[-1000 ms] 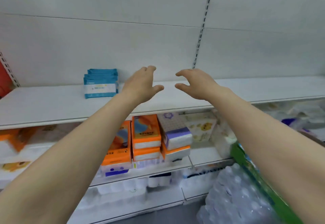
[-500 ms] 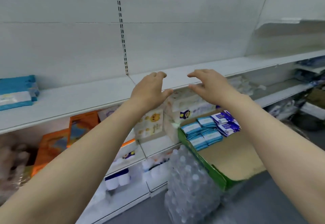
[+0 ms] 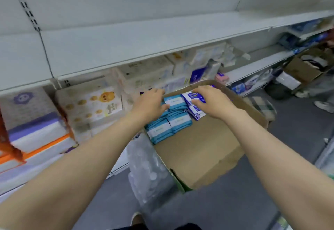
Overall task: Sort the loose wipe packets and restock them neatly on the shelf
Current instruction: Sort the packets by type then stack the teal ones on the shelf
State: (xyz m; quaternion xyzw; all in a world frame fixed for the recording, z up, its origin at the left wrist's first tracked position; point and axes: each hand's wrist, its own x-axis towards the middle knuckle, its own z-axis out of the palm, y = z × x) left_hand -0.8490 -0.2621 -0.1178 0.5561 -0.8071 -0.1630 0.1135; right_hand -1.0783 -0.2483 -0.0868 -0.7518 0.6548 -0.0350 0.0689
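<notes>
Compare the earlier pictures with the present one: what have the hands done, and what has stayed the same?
Both hands have come down from in front of the shelf into the box. The left hand now rests on the teal packets; the right hand lies on the blue packets, with no clear grip on either. The view has swung right and down. The packets lie stacked in the box as before.

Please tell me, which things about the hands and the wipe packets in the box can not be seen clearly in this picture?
- Head view: the left hand hides its own fingertips and the packets under it, so its grip is uncertain.
- Print on the teal packets and the blue-and-white packets is blurred.
- How many packets lie stacked in the cardboard box: lower ones are covered.
- The right hand covers part of the blue-and-white packets.
</notes>
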